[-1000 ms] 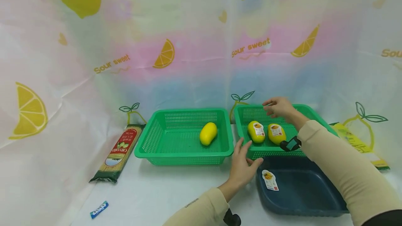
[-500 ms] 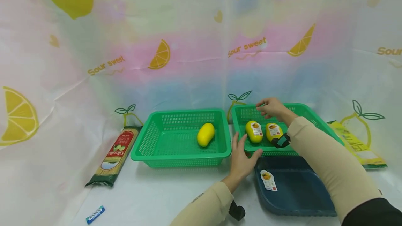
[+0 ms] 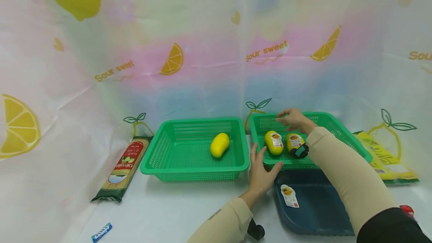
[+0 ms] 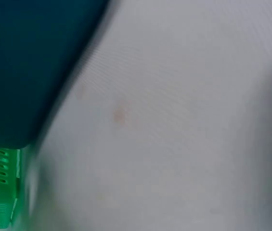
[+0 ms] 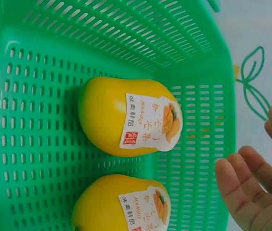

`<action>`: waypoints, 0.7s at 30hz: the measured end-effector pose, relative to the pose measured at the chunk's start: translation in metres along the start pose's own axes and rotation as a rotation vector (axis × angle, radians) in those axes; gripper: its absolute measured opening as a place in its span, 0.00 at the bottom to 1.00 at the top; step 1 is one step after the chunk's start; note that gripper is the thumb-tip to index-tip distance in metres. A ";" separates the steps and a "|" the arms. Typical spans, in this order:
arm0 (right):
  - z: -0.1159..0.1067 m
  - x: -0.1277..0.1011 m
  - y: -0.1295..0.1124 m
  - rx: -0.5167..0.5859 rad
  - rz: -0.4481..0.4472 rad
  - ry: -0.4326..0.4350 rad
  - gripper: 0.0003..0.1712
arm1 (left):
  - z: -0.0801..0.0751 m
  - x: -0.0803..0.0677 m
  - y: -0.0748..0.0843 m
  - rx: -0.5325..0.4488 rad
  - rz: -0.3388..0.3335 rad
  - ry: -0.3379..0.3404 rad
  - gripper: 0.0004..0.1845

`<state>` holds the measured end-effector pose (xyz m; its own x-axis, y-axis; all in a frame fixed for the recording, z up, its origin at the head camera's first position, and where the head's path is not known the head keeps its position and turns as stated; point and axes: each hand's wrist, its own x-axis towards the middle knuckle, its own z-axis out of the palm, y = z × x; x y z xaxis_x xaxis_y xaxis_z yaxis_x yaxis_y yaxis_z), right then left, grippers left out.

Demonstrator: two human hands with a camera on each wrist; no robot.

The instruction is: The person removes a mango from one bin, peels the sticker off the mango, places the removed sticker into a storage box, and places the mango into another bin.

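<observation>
While the head view is looking down, the right hand (image 3: 293, 120) is hovering with relaxed, empty fingers over two labelled mangoes (image 3: 273, 142) lying in the right green basket (image 3: 341, 135), and the left hand (image 3: 261, 171) is resting spread open at that basket's near rim. Left wrist view is showing only blurred table (image 4: 174, 120). Right wrist view is showing both mangoes (image 5: 126, 115) side by side, fingers (image 5: 244, 192) loosely open beside them.

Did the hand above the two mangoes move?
Yes, a little. The right hand has sunk lower toward the labelled mangoes, judged against the right green basket, whose far rim it earlier overlapped.
</observation>
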<state>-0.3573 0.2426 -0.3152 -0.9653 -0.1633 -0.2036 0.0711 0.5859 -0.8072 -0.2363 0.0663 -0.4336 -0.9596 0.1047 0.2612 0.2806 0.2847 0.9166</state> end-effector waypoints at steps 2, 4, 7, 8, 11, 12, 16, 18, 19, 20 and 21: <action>0.002 0.002 -0.001 0.008 0.002 -0.022 0.29 | -0.001 0.000 -0.002 -0.006 0.000 0.007 0.36; 0.002 0.005 0.000 0.012 0.002 -0.035 0.29 | -0.001 0.001 -0.003 -0.007 -0.001 0.008 0.36; 0.001 0.009 0.003 0.019 0.003 -0.049 0.30 | -0.002 0.002 -0.005 -0.022 0.000 -0.001 0.37; 0.001 0.010 0.005 0.022 0.005 -0.051 0.30 | -0.002 0.002 -0.005 -0.036 0.001 -0.005 0.37; 0.002 0.014 0.011 0.030 0.012 -0.063 0.31 | -0.002 0.002 -0.006 -0.079 0.002 -0.010 0.37; 0.003 0.015 0.013 0.028 0.012 -0.068 0.31 | -0.002 0.002 -0.007 -0.089 0.002 -0.009 0.37; 0.007 0.019 0.018 0.017 0.023 -0.097 0.33 | -0.002 0.000 -0.011 -0.099 0.010 -0.004 0.37; 0.008 0.020 0.020 -0.002 0.021 -0.112 0.33 | -0.001 -0.001 -0.012 -0.088 0.015 -0.003 0.36; 0.009 0.020 0.020 -0.007 0.024 -0.120 0.33 | -0.001 -0.001 -0.013 -0.081 0.016 -0.004 0.36; 0.009 0.020 0.020 -0.017 0.024 -0.128 0.33 | -0.001 -0.001 -0.013 -0.072 0.018 -0.005 0.35; 0.009 0.020 0.020 -0.029 0.025 -0.136 0.33 | 0.000 -0.001 -0.012 -0.065 0.018 -0.007 0.35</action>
<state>-0.3732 0.2439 -0.3404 -0.9202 -0.2533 -0.2984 0.0856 0.6137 -0.7849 -0.2390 0.0623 -0.4448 -0.9540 0.1165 0.2762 0.2960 0.2201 0.9295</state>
